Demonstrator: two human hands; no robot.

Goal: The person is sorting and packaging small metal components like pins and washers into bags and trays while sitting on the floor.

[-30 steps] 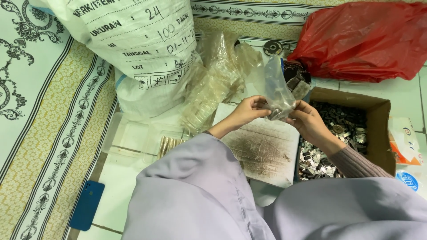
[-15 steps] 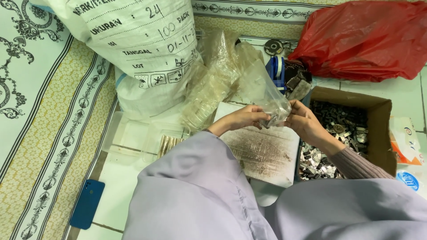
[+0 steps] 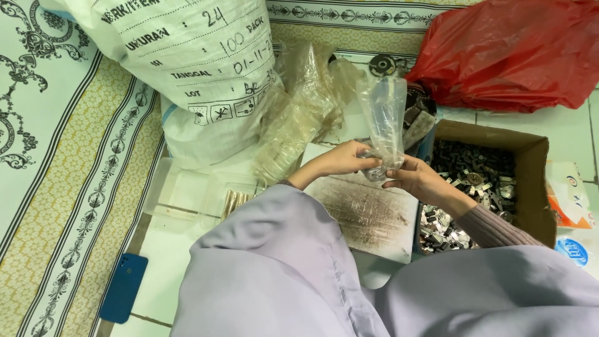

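Note:
A small clear plastic bag (image 3: 384,118) stands upright between my two hands, above a stained white board (image 3: 368,215) on my lap. My left hand (image 3: 345,159) pinches the bag's lower left side. My right hand (image 3: 417,180) grips the bag's bottom from the right. A few small metal pieces lie in the bottom of the bag. Just right of my right hand stands an open cardboard box (image 3: 529,163) full of small grey metal parts (image 3: 474,178).
A large white woven sack (image 3: 187,68) and a heap of clear plastic bags (image 3: 299,112) lie ahead on the left. A red plastic bag (image 3: 511,53) sits at the back right. A blue phone (image 3: 123,287) lies on the floor tiles beside a patterned mat (image 3: 56,168).
The clear bag has swung from leaning right to standing upright, and both hands have shifted slightly lower on it.

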